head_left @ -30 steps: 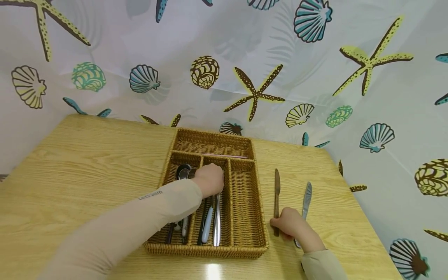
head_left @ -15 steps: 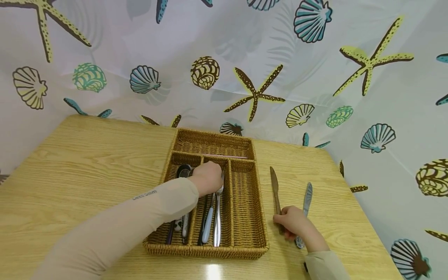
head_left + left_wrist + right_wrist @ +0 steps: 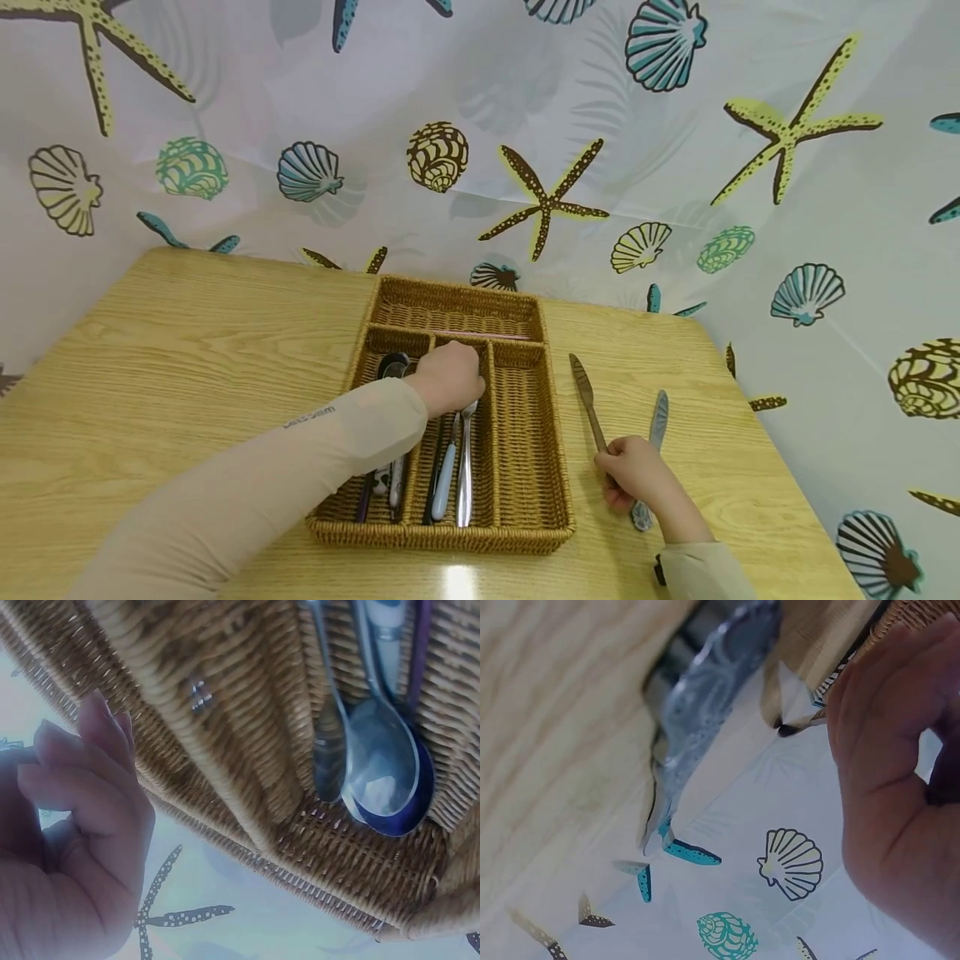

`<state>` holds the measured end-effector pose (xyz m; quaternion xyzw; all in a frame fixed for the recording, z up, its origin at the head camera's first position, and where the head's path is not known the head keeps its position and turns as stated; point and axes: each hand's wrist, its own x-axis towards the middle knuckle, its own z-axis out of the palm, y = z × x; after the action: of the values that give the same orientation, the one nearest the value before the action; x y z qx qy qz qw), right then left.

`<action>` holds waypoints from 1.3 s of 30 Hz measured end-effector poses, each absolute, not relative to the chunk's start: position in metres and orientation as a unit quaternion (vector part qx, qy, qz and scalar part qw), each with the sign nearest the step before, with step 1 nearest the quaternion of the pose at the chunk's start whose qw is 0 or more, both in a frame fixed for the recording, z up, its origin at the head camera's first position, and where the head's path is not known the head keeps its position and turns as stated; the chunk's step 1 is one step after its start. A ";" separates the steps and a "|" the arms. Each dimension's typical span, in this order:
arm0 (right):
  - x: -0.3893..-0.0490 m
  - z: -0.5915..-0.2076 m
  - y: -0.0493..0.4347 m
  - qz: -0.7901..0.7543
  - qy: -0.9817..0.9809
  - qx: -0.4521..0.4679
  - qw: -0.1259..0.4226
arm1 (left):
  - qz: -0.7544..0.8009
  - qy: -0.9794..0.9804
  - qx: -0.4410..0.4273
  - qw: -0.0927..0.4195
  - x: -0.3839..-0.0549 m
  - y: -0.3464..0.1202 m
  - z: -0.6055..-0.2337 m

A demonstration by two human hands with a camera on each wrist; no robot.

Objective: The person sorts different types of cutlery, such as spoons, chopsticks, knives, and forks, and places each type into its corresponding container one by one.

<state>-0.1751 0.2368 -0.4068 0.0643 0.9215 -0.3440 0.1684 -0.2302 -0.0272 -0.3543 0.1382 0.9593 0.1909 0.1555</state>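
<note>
My right hand (image 3: 636, 473) grips the handle end of a bronze-coloured table knife (image 3: 585, 392), whose blade points away toward the back. Beside and partly under that hand lies a silver table knife (image 3: 659, 421); its ornate handle (image 3: 716, 690) looms close in the right wrist view. My left hand (image 3: 450, 379) is above the middle compartment of a wicker cutlery tray (image 3: 525, 540), its fingers curled in the left wrist view; whether they hold anything is hidden. Below it lie a fork (image 3: 466, 467) and a utensil with a pale blue handle (image 3: 445, 483).
Several spoons (image 3: 382, 757) lie in the tray's left compartment. A thin pink item (image 3: 480, 335) lies along the back compartment. Bare wicker shows in the right compartment (image 3: 523, 433). A shell-and-starfish patterned cloth (image 3: 375, 100) hangs behind the wooden table (image 3: 225, 333).
My right hand has raised the bronze-coloured knife slightly and tilted it, its blade tip swinging left toward the tray. The left hand has shifted only a little over the middle compartment.
</note>
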 end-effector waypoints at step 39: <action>-0.152 -0.384 0.233 -0.740 0.624 -0.042 0.246 | 0.395 0.881 0.132 0.225 -0.239 0.007 -0.340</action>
<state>-0.1520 0.2325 -0.3844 -0.0424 0.6244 -0.7401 0.2464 -0.2387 0.0071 -0.3398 0.1324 0.8809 0.3948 0.2251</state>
